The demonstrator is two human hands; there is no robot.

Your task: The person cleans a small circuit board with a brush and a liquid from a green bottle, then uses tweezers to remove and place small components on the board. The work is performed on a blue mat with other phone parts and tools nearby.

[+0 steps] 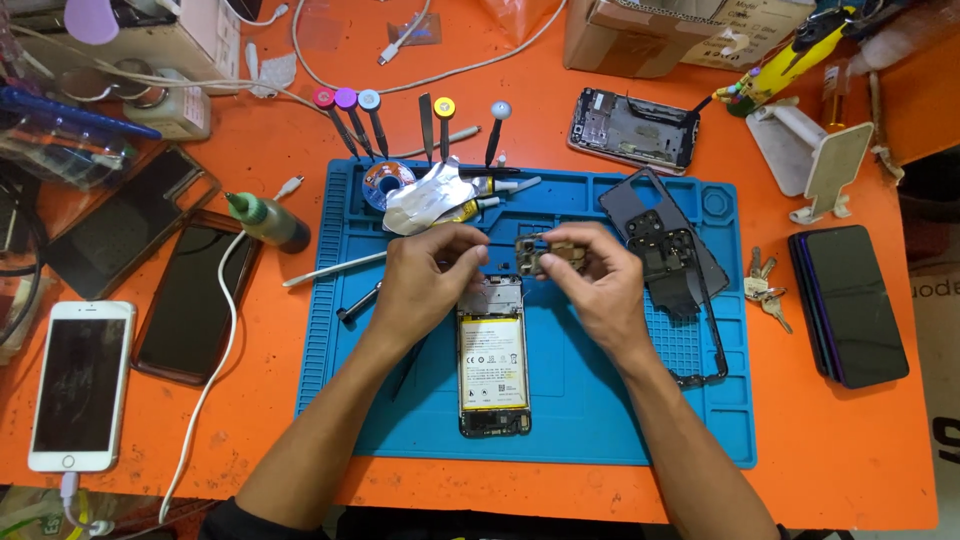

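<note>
head: cam module (545, 255) btwn both hands (430, 285)

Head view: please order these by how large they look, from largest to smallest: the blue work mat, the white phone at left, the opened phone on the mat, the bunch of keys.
1. blue work mat
2. white phone
3. opened phone, a bit smaller than the white one
4. bunch of keys

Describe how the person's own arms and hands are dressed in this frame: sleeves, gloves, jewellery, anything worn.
Both hands are bare: the left hand and the right hand wear no gloves, and no rings, watch or wristband show. Both forearms are uncovered down to the bottom edge of the picture. A bit of dark fabric shows at the left elbow, probably a short sleeve; none is visible on the right arm.
</note>
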